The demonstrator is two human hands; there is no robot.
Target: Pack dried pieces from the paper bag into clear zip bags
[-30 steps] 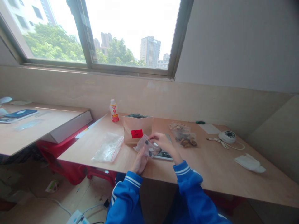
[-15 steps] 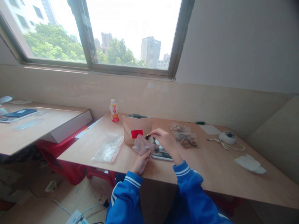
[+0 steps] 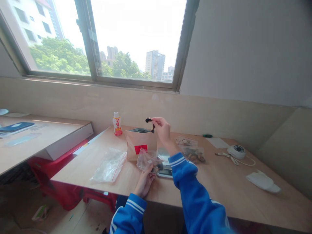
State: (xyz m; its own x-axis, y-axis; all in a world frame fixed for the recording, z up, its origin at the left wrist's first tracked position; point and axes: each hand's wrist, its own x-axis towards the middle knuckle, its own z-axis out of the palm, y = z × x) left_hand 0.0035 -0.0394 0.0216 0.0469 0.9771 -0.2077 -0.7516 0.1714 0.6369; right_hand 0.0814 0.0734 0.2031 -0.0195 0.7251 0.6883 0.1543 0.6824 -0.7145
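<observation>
My right hand [image 3: 162,127] is raised above the open brown paper bag [image 3: 140,146] with a red label, and it pinches a small dark piece [image 3: 150,122] between its fingertips. My left hand [image 3: 145,180] grips a small clear zip bag [image 3: 147,160] with dark pieces inside, held low over the wooden table's [image 3: 219,182] front edge. A flat scale [image 3: 165,169] lies just behind that bag.
A pile of empty zip bags [image 3: 108,165] lies to the left, filled bags [image 3: 192,151] to the right. A small drink bottle [image 3: 117,123] stands at the back. A white round device [image 3: 235,151] with cable and a white cloth [image 3: 263,182] sit far right.
My right hand has drawn a dark piece out of the clear zip bag and lifted it up over the paper bag's mouth. The left hand stays on the bag.
</observation>
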